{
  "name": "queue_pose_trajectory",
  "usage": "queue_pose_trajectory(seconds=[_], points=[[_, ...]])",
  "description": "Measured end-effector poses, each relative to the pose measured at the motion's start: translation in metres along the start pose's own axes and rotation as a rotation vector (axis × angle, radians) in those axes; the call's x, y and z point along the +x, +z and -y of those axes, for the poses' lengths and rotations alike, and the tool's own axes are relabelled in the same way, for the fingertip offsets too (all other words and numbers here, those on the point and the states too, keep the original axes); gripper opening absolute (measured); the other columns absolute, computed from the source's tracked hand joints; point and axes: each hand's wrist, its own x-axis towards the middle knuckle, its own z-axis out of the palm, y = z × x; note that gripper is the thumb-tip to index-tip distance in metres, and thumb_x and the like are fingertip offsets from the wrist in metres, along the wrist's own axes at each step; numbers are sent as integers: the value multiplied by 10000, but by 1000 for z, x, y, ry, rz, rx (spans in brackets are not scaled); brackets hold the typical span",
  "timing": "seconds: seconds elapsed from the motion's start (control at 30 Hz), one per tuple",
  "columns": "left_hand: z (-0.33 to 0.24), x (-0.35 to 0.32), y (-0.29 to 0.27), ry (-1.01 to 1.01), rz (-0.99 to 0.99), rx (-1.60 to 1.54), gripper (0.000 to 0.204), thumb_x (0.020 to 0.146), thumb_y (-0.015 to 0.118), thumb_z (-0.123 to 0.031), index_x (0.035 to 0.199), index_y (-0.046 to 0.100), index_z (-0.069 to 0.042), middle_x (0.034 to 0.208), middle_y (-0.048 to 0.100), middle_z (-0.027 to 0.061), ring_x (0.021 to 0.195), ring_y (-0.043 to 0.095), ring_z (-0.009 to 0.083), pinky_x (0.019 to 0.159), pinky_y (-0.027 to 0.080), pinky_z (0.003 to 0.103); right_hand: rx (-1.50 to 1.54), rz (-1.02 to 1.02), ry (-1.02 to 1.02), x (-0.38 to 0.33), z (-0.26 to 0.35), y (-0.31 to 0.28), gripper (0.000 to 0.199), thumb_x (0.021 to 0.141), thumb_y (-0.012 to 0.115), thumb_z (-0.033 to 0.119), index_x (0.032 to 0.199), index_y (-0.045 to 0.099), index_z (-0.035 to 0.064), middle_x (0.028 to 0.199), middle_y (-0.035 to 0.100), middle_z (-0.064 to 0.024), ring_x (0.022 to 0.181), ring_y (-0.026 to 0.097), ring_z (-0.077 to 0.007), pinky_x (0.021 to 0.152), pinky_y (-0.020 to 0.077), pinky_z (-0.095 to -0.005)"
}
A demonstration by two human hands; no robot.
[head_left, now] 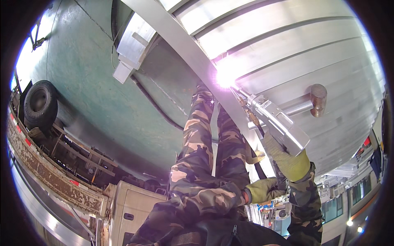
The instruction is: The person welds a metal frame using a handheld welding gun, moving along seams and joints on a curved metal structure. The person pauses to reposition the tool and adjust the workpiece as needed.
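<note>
My right hand (289, 164), in a yellow-green glove, is closed around a silver handheld welding gun (281, 123). The gun's nozzle points up and left at a seam, where a glaring white-violet weld spot (225, 76) hides the tip and the metal under it. Below the right hand, my gloved left hand (263, 190) has its fingers curled about the dark welding cable (281, 178); its fingertips are partly hidden. A hammer (318, 100) with a cylindrical head lies right of the gun on the ribbed metal panel (303, 45). The panel is edged by a flat metal bar (174, 30).
To the left, a green floor (90, 82) stretches to a worn flatbed truck (57, 172) with a tyre (40, 104). A silver metal box section (135, 43) stands beyond my legs, and a dark hose (154, 104) runs over the floor. Shelving and windows (334, 207) show lower right.
</note>
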Motion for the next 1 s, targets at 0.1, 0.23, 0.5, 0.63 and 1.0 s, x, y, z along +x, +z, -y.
queue_pose_trajectory(seconds=[0.1,0.23,0.5,0.63,1.0], points=[[-8,-2,0,-71,41,-70,299,1020,608,-7,1318,584,-2,1215,666,109,1140,625,150,1009,550,281,-1,28,16,-1,-2,-3,313,981,729,176,1192,643,-38,856,690,-58,744,658,-109,633,528,-277],[52,19,9,-429,30,-1275,253,1063,555,-91,1294,600,1,1220,676,145,1140,671,258,974,605,359,-97,3,-186,-20,-20,-12,308,999,710,149,1234,636,-36,944,691,-32,807,630,-110,716,524,-275],[36,0,13,128,45,116,261,1045,592,-107,1304,615,-78,1187,678,80,1083,684,235,945,602,322,97,-167,-76,-60,-46,-33,311,1052,641,188,1255,642,-49,979,715,-77,836,660,-141,728,537,-290],[71,10,-4,-495,-45,-952,330,990,675,-144,1308,632,-65,1256,676,105,1088,678,256,929,561,363,114,-205,-95,-57,-55,-37,287,1059,637,227,1179,664,-32,845,674,-42,711,606,-127,632,485,-277],[-140,-34,-179,657,-788,1407,473,943,642,6,1402,625,-110,1292,699,177,1103,719,291,898,594,365,310,-289,-328,-69,-113,-46,291,1015,701,174,1192,668,-54,913,729,-95,759,695,-158,650,558,-303]])
